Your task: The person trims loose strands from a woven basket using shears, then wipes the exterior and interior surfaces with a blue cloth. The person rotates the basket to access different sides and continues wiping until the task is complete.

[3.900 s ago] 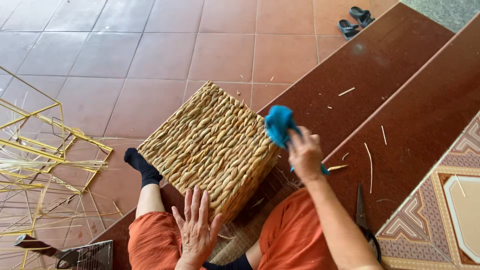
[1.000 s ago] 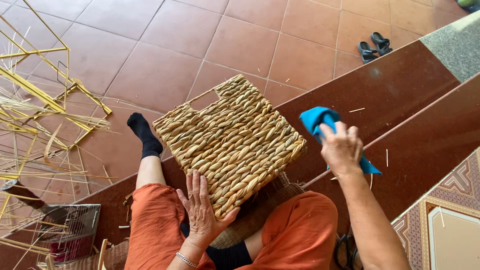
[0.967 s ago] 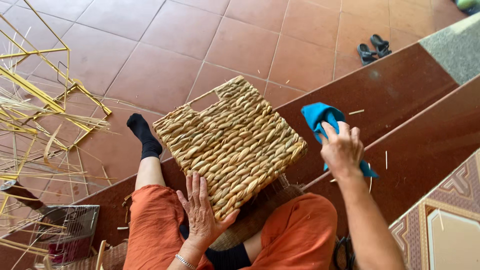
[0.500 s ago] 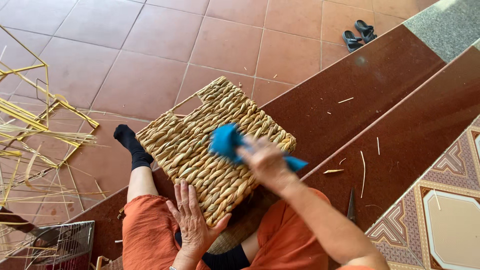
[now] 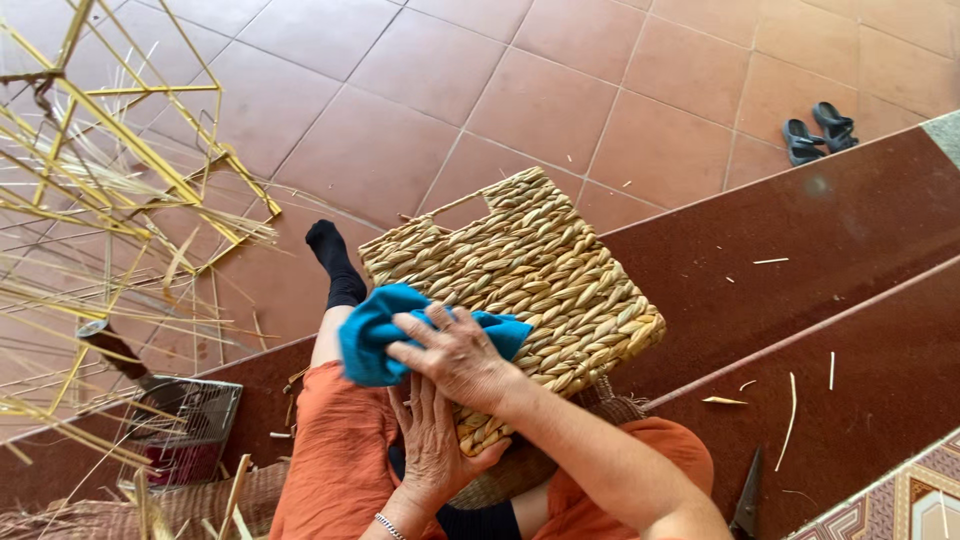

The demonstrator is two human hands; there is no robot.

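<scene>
- right hand [image 5: 455, 355]: fingers spread flat, pressing a blue cloth [image 5: 375, 330] onto the woven basket [image 5: 520, 280], centre frame.
- left hand [image 5: 432, 440]: fingers loosely curled under the basket's near edge, on the lap.
- basket likely light, stiff, rough; best gripped at the rim.
- yellow wire frames [image 5: 110, 190], upper left.

The right hand [image 5: 455, 355] lies palm-down with fingers spread, crossing over the left hand [image 5: 432, 440], whose fingers are flat.
</scene>
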